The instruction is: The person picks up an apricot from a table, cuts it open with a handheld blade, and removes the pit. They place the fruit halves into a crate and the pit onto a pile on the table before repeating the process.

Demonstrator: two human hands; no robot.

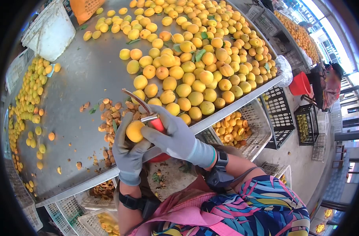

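My left hand (127,151), in a grey glove, is closed around a yellow-orange apricot (135,131) above the table's near edge. My right hand (173,135), gloved too, grips the red handle of a knife (157,124) with a thin, curved, brownish blade pointing up and left. The right thumb rests against the apricot. Just beyond the left hand lies a heap of brown apricot pits (108,118). Whole apricots (195,98) with a few green leaves are spread over the table beyond my right hand.
The metal table (81,78) bears more apricots (30,90) along its left side and a white bucket (49,29) at far left. Below its near edge, a crate holds halved apricots (231,129). Black crates (279,114) and a person (329,84) near a red bucket (300,83) are at right.
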